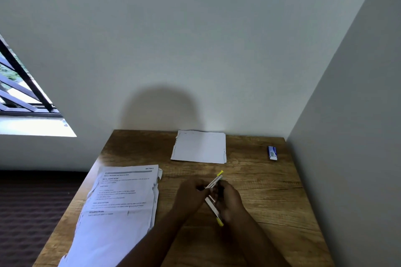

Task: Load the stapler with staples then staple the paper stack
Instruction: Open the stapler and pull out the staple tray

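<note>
- Both hands met over the near middle of the wooden table [271,191], and between them they held the stapler [213,198], swung open.
- The right hand [230,202] had its grip curled round the stapler's lower half, whose yellow tip stuck out toward the person.
- The left hand [191,196] pinched the upper arm near the hinge; that arm slanted up and away to the right, ending in another yellow tip.
- Just left of the left hand lay the printed paper stack [121,199], its torn right edge near the wrist.
- Beyond both hands, near the wall, lay a blank white sheet [199,147], flat and apart from the stapler.
- Far to the right of the right hand, near the table's back corner, sat a small blue staple box [272,152].
</note>
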Tool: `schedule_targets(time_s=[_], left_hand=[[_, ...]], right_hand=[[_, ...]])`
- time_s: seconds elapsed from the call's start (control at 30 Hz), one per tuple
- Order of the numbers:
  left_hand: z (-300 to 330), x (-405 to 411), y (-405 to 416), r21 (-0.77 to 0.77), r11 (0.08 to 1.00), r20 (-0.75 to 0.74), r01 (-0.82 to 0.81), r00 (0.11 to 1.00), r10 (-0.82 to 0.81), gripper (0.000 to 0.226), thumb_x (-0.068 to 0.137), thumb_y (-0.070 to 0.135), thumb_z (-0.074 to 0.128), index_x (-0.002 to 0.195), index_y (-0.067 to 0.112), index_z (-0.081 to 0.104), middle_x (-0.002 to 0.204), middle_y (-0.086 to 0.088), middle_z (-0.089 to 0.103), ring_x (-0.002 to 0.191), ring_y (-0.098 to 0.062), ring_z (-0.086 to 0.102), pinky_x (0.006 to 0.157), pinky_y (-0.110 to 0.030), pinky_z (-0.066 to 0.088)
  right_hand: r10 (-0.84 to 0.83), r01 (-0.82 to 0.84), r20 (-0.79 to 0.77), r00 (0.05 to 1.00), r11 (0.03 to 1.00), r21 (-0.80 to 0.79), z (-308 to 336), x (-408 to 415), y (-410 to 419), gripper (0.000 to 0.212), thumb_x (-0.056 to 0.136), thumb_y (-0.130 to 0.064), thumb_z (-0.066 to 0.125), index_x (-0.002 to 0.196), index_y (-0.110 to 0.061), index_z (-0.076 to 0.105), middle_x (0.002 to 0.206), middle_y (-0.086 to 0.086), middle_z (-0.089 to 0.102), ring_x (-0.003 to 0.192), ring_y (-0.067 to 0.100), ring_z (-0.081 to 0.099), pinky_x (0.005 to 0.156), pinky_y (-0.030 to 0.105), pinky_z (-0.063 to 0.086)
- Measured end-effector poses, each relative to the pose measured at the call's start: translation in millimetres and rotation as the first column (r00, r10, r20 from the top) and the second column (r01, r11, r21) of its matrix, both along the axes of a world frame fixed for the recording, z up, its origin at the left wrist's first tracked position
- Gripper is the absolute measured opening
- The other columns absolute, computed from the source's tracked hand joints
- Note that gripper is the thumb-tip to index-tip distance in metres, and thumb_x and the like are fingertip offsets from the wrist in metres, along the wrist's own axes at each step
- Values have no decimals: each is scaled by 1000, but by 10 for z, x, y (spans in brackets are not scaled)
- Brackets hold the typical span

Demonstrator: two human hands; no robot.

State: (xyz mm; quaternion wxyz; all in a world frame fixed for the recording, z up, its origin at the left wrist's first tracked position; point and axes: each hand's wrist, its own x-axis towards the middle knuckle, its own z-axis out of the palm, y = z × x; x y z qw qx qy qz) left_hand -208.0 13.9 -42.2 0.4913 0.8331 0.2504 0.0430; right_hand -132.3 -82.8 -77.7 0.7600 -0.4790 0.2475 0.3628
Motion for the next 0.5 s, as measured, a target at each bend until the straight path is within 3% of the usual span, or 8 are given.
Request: schedule_targets(time_s=[0.1, 0.2, 0.33, 0.43, 0.5], left_hand=[[-25, -36, 132, -338, 938, -97, -76, 994, 45, 17, 86, 16, 65, 75, 9, 77, 72, -12, 73, 64, -19, 67, 59, -29, 52], [-6, -71, 177, -523, 849, -145, -78, 989, 2, 20, 89, 16, 62, 77, 7, 75, 73, -12, 74, 62, -17, 71, 50, -20, 51], [-18, -87, 197, -641, 764, -175, -68, 983, -58, 26, 94, 12, 53, 101, -4, 71, 68, -7, 71, 57, -12, 67, 50, -21, 51], [-38, -104, 219, -701, 711, -191, -58, 976, -108, 31, 95, 14, 49, 108, -5, 69, 84, -12, 73, 66, -16, 70, 55, -24, 55], [-75, -125, 222, -726, 688, -169, -1, 969, -177, 38, 97, 26, 50, 112, -5, 65, 93, -16, 71, 68, -18, 70, 58, -29, 56]], right_hand=[[53, -53, 29, 998, 999, -5, 29, 91, -75, 21, 89, -6, 52, 71, -1, 62, 54, 7, 62, 49, 15, 61, 53, 25, 54], [121, -118, 131, 984, 992, -36, 46, 169, -113, 11, 86, -2, 59, 77, -3, 64, 56, 4, 64, 52, 12, 61, 53, 22, 54], [214, -202, 208, 954, 976, -76, 39, 175, -161, 8, 83, -11, 71, 83, -10, 63, 57, -1, 65, 50, 6, 61, 49, 19, 52], [225, -211, 231, 947, 974, -84, 46, 162, -204, 9, 82, -15, 72, 82, -10, 64, 60, 0, 65, 53, 8, 60, 50, 20, 50], [218, -201, 241, 946, 975, -92, 61, 137, -217, 8, 84, -13, 70, 81, -9, 63, 59, 1, 64, 52, 9, 59, 49, 20, 50]])
